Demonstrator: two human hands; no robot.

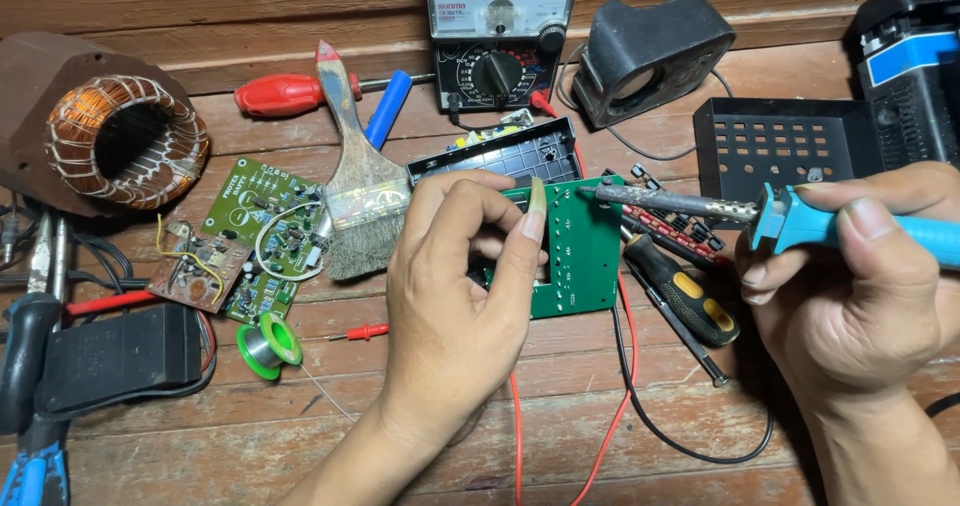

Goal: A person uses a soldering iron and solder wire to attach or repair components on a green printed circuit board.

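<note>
Both hands work over a wooden floor: the left hand [455, 276] pinches a green circuit board [580, 251] by its near edge, fingers curled tight, while the right hand [850, 286] grips a blue soldering iron [800, 221], its tip touching the board's top edge. Behind, a black perforated box [785, 146] stands open. Bare planks lie nearer the person, crossed by red and black wires [610, 406].
</note>
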